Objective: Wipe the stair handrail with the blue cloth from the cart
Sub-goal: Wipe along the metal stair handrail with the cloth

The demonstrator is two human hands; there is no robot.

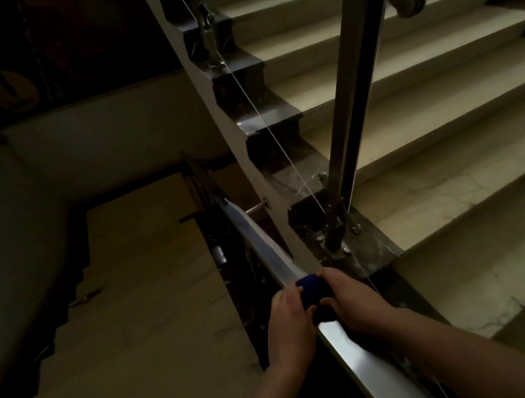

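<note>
Pretty dim stairwell. Lower flight of steps [150, 287] sits on the left of the frame. Lower middle, the left hand [289, 326] is curled round the metal handrail [360, 356], fingers on the blue cloth [313, 291], which is bunched over the rail. The right hand [351, 302] grips the cloth from the other side. Pale upper steps [430, 108] fill the right.

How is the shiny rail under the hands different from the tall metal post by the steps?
The handrail slopes down and away, while the post stands nearly upright on a step. The handrail has the blue cloth and both hands, left hand and right hand, on it; the post is untouched. Both are shiny metal.
</note>
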